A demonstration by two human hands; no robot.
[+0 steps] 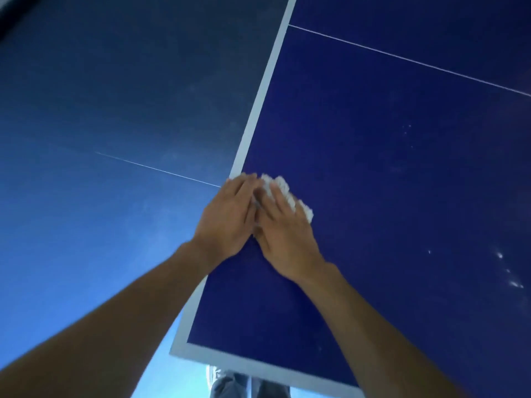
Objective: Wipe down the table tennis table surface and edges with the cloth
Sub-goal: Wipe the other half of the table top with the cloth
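The cloth [283, 185] lies on the table [373, 168] at its left edge, well up from the near-left corner. Only a white, nubbly fringe of it shows past the fingertips and beside the right hand [287, 239]; the rest is hidden under both palms, so its size and fold cannot be made out.

Both hands lie flat on the cloth, side by side and touching, fingers straight and close together, pressing down rather than pinching. The left hand [230, 216] reaches onto the white band [258, 101] that runs along the left edge. The fingers are blurred, and where the cloth ends under them is unclear.

A thin white line [402, 58] crosses the far part of the table, and a few pale specks [514, 283] sit near its right side, which the frame cuts off. Beyond the left edge lies blue floor [100, 110] with a faint line [158, 169]. Below the near edge a shoe [212, 374] and a trouser leg [230, 386] show in part — the table hides the rest.
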